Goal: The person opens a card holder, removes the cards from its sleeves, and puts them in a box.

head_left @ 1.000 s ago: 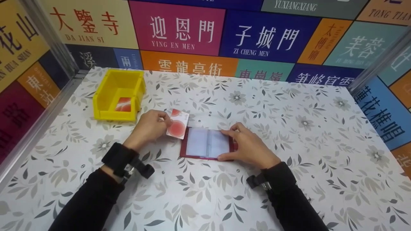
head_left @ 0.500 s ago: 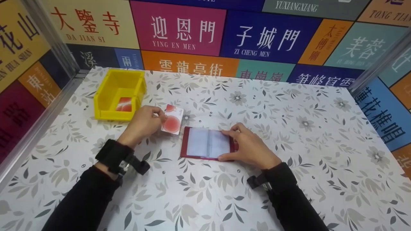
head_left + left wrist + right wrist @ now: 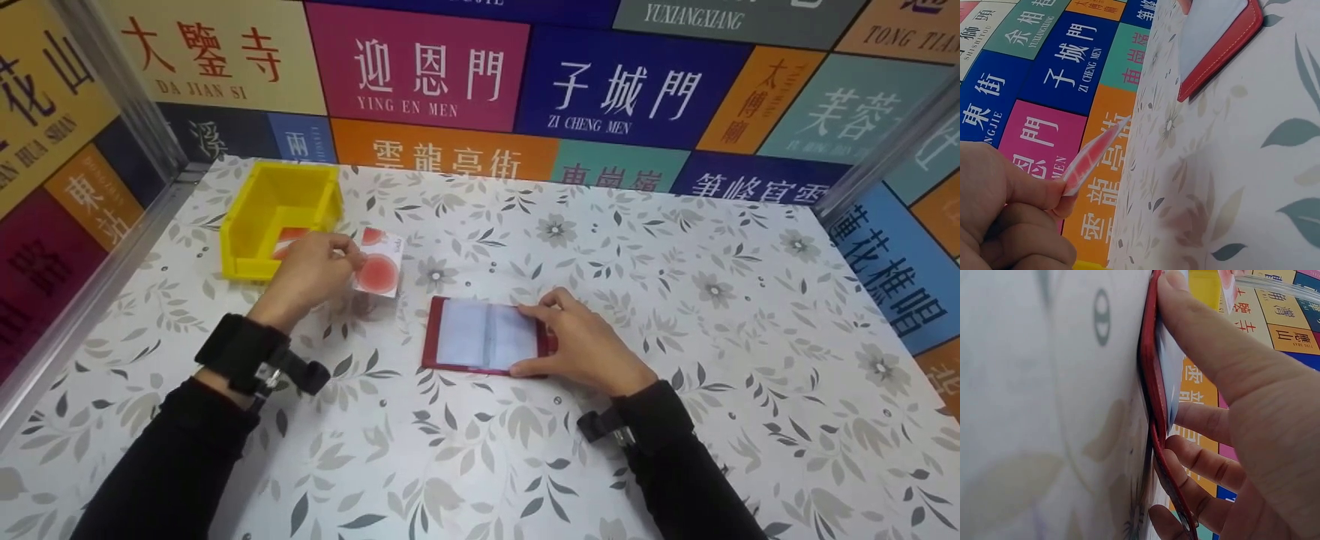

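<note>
My left hand pinches a white card with red circles between thumb and forefinger. In the head view the card is raised just right of the yellow bin. The left wrist view shows this card nearly edge-on. A small red card holder lies spread at the table's middle, its pale clear sleeves facing up. My right hand grips its right edge, thumb at the near corner and fingers at the far one. From the right wrist, the red cover shows side-on with fingers curled behind its flap.
The yellow bin stands at the back left, partly behind my left hand, with a red card inside. A floral-patterned cover lies over the table. Colourful lettered panels rise at the back and sides.
My left hand has carried the card left and away from me, from beside the card holder's left edge toward the yellow bin. The right hand and card holder have stayed in place.
</note>
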The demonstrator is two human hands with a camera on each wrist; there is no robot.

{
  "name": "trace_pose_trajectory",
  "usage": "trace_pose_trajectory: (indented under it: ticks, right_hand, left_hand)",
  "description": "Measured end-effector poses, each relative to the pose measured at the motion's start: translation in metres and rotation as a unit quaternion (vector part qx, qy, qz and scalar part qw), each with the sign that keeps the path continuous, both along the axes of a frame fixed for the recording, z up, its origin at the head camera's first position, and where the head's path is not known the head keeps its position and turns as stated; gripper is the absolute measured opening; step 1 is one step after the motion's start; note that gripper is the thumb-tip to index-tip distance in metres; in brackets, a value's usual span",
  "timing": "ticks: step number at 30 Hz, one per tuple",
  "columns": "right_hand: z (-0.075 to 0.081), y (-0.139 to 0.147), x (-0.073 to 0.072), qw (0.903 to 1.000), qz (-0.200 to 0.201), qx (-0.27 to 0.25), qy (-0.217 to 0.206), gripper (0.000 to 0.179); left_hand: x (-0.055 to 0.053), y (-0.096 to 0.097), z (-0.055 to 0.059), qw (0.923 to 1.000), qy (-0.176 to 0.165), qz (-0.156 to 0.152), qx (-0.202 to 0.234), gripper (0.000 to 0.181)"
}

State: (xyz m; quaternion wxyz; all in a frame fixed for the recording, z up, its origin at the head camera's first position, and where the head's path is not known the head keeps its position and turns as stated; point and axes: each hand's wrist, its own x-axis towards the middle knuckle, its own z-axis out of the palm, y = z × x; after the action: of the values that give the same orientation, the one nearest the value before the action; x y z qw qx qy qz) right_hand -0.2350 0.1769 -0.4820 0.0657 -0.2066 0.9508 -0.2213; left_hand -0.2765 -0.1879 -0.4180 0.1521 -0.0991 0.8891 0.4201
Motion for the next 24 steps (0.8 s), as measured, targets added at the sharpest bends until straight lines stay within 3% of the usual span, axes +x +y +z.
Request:
trace_pose_trajectory:
  ticks: [9, 15, 24]
  right_hand:
    - [-0.001, 0.001, 0.000, 0.9998, 0.009, -0.003, 0.018, 0.093]
    - [0.002, 0.001, -0.001, 1.0000, 0.003, 0.004, 0.005, 0.094]
    - [-0.001, 0.000, 0.000, 1.0000, 0.002, 0.005, 0.000, 0.095]
  left_hand:
    - [-0.001, -0.018, 0.001, 0.9990, 0.044, -0.001, 0.002, 0.026]
    - [-0.004, -0.027, 0.005, 0.9996, 0.022, 0.016, 0.004, 0.028]
    - [-0.008, -0.039, 0.005, 0.9982, 0.041, 0.038, -0.023, 0.022]
